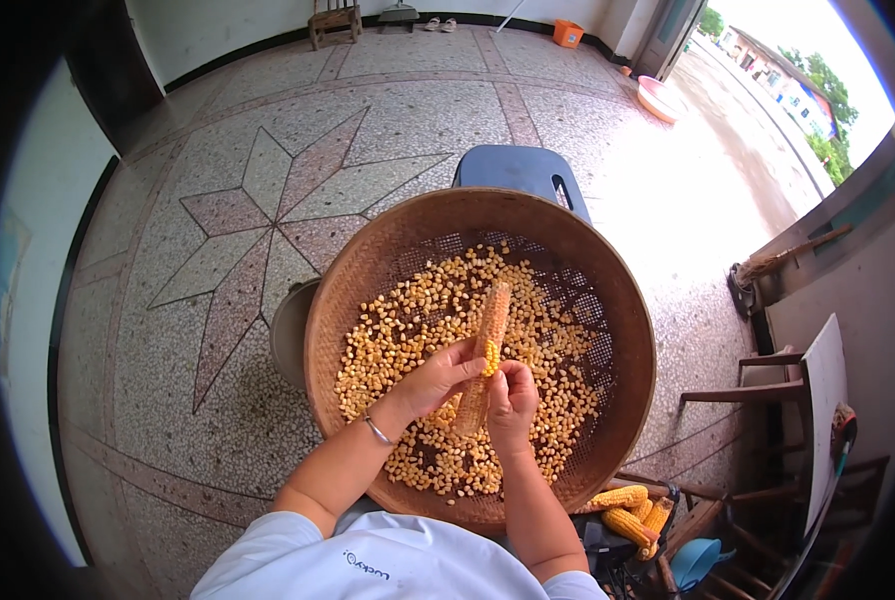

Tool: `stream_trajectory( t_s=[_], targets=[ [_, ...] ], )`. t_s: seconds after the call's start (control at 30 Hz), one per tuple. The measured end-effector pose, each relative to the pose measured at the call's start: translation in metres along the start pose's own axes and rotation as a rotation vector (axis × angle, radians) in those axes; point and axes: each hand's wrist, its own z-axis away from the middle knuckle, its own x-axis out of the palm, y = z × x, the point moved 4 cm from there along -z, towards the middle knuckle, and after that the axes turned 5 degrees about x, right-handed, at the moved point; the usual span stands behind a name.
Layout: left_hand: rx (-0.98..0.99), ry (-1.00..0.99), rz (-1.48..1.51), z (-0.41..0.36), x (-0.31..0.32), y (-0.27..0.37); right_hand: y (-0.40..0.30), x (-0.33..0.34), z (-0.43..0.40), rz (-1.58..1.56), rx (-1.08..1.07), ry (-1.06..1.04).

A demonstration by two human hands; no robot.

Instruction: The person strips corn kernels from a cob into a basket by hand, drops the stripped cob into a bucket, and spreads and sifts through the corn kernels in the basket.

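A mostly bare corncob (pixel 495 315) is held over the round woven bamboo basket (pixel 387 232). My left hand (pixel 447 375) grips it around its middle, thumb on top. Only a small patch of yellow kernels (pixel 492 357) is left on the cob near my left thumb. My right hand (pixel 513 401) has its thumb and curled fingers against the edge of that patch; whether a loose kernel is between them is hidden. Many loose corn kernels (pixel 395 330) lie spread over the basket's perforated bottom.
Several full corncobs (pixel 629 517) lie at the lower right, beside a blue plastic scoop (pixel 695 562) and wooden chair parts (pixel 744 394). A dark blue plastic stool (pixel 507 165) stands behind the basket. A greenish bucket (pixel 291 337) is partly hidden at its left. A pink basin (pixel 657 99) sits by the doorway.
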Motion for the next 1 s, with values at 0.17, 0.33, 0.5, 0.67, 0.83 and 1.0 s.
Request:
stream_trajectory(
  t_s=[0.17, 0.33, 0.5, 0.67, 0.83, 1.0],
  targets=[
    [0.241, 0.059, -0.311, 0.002, 0.004, 0.010, 0.008, -0.009, -0.005, 0.253, -0.031, 0.075],
    [0.254, 0.058, -0.307, 0.004, 0.007, 0.013, 0.006, -0.022, -0.014, -0.129, -0.006, 0.252],
    [0.205, 0.053, -0.387, 0.003, 0.007, 0.013, -0.015, -0.023, -0.014, 0.164, -0.221, 0.370],
    [0.125, 0.109, -0.082, 0.001, 0.006, 0.010, -0.010, -0.007, -0.007, 0.206, -0.144, -0.003],
    [0.126, 0.157, -0.066, 0.001, -0.005, 0.007, -0.028, 0.000, -0.003, 0.660, -0.511, 0.074],
    [0.081, 0.185, -0.056, 0.000, -0.007, 0.003, -0.023, 0.001, -0.003, 0.700, -0.528, 0.048]
  ],
)
